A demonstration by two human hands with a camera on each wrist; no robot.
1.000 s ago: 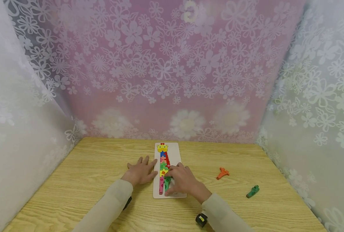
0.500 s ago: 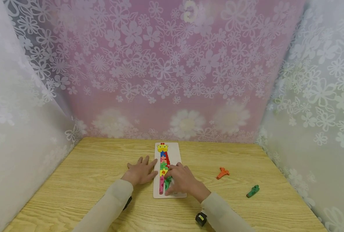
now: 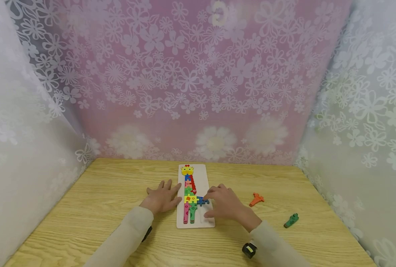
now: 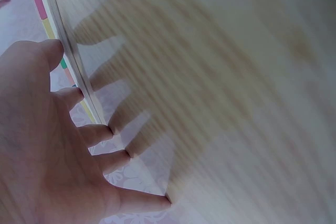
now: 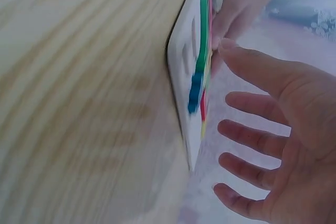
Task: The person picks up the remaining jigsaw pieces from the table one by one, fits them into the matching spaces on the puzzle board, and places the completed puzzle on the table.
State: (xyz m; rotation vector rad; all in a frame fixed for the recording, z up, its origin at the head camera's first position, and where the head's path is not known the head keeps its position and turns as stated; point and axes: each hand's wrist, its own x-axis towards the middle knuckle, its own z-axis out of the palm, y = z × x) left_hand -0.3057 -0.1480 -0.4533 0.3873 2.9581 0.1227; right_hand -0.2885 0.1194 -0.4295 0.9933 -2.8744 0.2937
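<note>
A giraffe jigsaw puzzle lies on a white board (image 3: 201, 180) on the wooden table. My left hand (image 3: 161, 198) rests spread at the board's left edge; in the left wrist view its thumb and fingers reach the board edge (image 4: 71, 45) and the tabletop. Over the lower right of the board is my right hand (image 3: 228, 204), its fingers loosely bent and apart, holding nothing. Close to its fingertips sits a blue puzzle piece (image 3: 201, 201), right of the yellow body piece (image 3: 192, 199). Below that, the green leg piece (image 3: 192, 214) lies beside the pink leg piece (image 3: 186, 215).
An orange puzzle piece (image 3: 256, 199) and a dark green puzzle piece (image 3: 291, 220) lie loose on the table (image 3: 118, 181) to the right. Floral curtains (image 3: 191, 111) enclose the back and sides. Bare recesses show at the board's lower right.
My right hand has let go of the green leg piece, now lying straight beside the pink one, and moved right, uncovering the blue and yellow pieces. My left hand has stayed put.
</note>
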